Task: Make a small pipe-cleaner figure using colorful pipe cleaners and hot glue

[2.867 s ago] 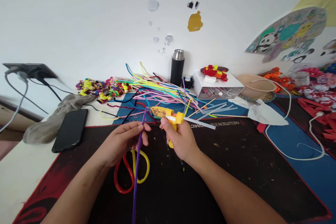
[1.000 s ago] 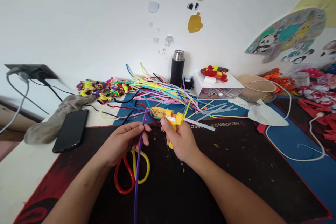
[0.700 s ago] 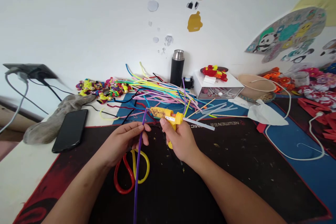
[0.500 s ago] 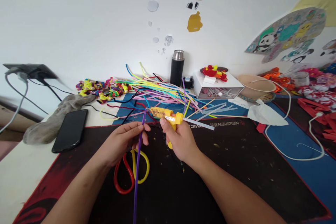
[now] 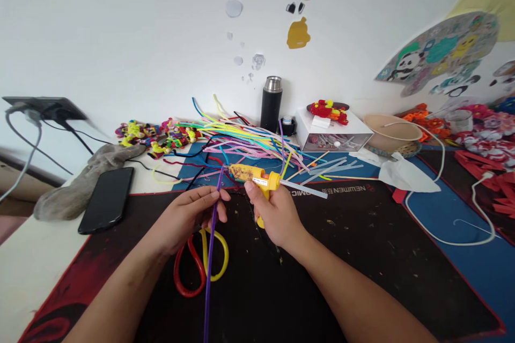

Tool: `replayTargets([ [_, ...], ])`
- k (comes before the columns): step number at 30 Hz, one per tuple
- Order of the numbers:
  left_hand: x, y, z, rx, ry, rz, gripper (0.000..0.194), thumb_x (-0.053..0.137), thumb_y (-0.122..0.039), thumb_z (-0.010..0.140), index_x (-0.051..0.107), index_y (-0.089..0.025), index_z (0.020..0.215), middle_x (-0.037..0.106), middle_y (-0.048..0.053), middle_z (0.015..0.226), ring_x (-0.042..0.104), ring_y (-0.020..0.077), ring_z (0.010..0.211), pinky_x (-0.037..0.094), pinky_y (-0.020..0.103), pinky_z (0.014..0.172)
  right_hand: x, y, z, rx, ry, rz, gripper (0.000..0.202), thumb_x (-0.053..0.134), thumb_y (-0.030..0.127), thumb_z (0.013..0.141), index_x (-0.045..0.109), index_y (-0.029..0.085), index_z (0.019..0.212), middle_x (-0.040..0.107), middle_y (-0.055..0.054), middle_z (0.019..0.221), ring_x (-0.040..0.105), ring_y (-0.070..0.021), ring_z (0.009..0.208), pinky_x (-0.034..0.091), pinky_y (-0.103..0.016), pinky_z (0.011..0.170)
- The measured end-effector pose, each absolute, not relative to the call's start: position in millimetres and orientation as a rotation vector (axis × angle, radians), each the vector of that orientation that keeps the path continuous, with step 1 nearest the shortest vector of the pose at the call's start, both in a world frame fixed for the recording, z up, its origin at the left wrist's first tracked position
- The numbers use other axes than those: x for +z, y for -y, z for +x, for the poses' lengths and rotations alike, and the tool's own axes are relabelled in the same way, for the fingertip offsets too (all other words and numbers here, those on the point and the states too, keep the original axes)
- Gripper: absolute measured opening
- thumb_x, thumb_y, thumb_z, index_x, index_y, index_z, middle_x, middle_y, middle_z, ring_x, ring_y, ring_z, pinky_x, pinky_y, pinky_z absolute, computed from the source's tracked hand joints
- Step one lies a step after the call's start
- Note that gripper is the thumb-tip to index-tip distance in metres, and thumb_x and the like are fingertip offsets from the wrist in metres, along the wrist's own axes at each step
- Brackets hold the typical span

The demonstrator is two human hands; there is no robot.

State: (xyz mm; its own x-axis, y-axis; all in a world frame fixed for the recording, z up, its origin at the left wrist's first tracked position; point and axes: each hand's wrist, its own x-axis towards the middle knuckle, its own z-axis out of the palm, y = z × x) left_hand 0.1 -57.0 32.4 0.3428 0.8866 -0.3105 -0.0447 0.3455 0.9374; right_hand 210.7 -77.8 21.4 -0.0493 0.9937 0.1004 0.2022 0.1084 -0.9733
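Note:
A purple pipe cleaner [image 5: 209, 278] is pinched near its upper end between the thumb and fingers of my left hand [image 5: 201, 209]; its long tail hangs down toward the bottom edge. My right hand [image 5: 279, 214] is wrapped round the handle of a yellow hot glue gun [image 5: 261, 178]. The gun's stained nozzle points left, at or very close to the pipe cleaner's top end; I cannot tell whether they touch. A clear glue stick [image 5: 306, 189] juts from the gun's rear. Under my left hand lie scissors with one red and one yellow handle loop [image 5: 224, 257].
Colourful pipe cleaners [image 5: 245, 139] are heaped behind my hands, beside a black thermos [image 5: 271, 102] and a white drawer box [image 5: 333, 131]. A phone [image 5: 107, 198] lies left on the dark desk mat [image 5: 322, 278]. White cable [image 5: 438, 244] loops at right, near a beige bowl [image 5: 392, 134].

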Motion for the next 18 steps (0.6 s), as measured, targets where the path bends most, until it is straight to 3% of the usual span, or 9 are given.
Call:
replayTargets([
  [18, 33.6, 57.2, 0.7, 0.782, -1.033, 1.035, 0.04, 0.086, -0.054, 0.082, 0.08, -0.016, 0.093, 0.074, 0.007, 0.069, 0.052, 0.0127, 0.054, 0.033, 0.023, 0.05, 25.8, 78.8, 210.6, 1.071, 1.433, -1.285, 0.054, 0.052, 0.067, 0.103, 0.052, 0.024, 0.071, 0.05, 0.004, 0.05, 0.054, -0.0146, 0.047, 0.04, -0.027, 0.049],
])
